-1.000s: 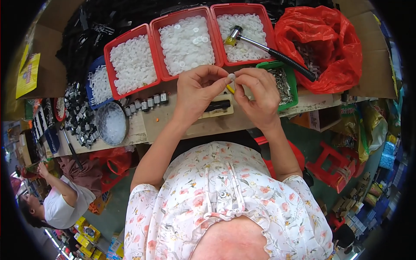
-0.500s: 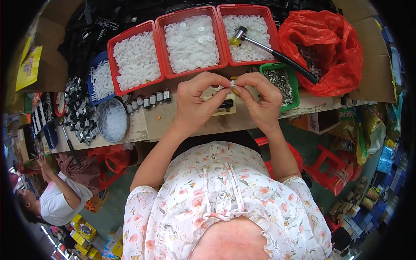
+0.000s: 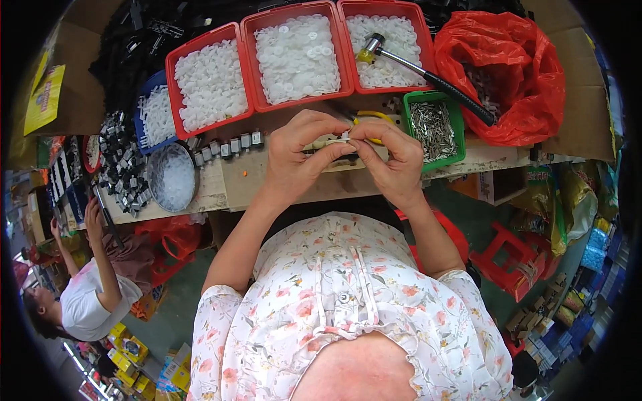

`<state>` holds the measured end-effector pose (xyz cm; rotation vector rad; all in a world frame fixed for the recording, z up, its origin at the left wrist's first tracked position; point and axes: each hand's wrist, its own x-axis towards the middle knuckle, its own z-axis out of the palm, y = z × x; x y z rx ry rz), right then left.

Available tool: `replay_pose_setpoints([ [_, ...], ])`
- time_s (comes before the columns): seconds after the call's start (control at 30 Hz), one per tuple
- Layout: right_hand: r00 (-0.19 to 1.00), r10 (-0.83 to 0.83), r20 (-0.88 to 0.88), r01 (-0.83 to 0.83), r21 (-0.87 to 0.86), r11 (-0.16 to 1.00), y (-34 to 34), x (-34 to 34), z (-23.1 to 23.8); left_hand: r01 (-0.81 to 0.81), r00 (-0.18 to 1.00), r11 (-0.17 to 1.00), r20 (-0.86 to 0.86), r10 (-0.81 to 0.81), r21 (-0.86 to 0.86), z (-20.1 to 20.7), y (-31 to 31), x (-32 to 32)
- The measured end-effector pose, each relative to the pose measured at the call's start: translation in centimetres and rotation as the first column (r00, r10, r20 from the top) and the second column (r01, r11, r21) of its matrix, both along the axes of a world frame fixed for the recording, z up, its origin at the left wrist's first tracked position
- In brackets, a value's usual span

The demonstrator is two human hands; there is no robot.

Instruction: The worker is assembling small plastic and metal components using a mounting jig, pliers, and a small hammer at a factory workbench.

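Both of my hands meet above the front part of the bench, fingertips almost touching. Pinched between them is a small white plastic part, mostly covered by the fingers. My left hand is closed on it from one side, my right hand from the other. Just behind my right hand lies a tool with curved yellow handles. A pale block shows partly behind my fingers. To the left, a row of small black-and-white blocks stands on the bench.
Red trays of white plastic parts line the back. A hammer rests across the right tray and a red plastic bag. A green bin holds metal pins. Far left are a round bowl, heaped black parts and another person.
My hands have shifted slightly left and nearer with the small white part. The yellow-handled tool shows more. At far left, the other person's arms have moved toward the bench.
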<state>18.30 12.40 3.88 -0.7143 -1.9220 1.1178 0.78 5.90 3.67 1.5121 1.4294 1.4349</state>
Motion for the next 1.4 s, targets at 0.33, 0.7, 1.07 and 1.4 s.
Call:
replay_pose_setpoints([
  [0.33,0.985,0.061,0.164,-0.072,0.063,0.995,-0.7,-0.8,-0.6,-0.082,0.935,0.99,-0.336,0.116,0.113,-0.9,-2.5,-1.8],
  [0.7,0.948,0.039,0.316,-0.128,0.266,0.955,-1.2,-1.2,-2.6,-0.029,0.758,0.985,-0.638,0.133,0.171,-3.8,-6.3,-0.6],
  [1.07,0.887,0.204,0.415,-0.309,0.204,0.929,-0.6,-2.9,-1.8,-0.051,0.719,0.94,-0.641,0.269,0.337,-6.7,-7.9,-0.8],
  [1.4,0.83,0.318,0.459,-0.485,0.31,0.818,1.3,-0.8,-5.4,-0.04,0.433,0.893,-0.797,0.42,0.449,-9.9,-6.0,0.5],
])
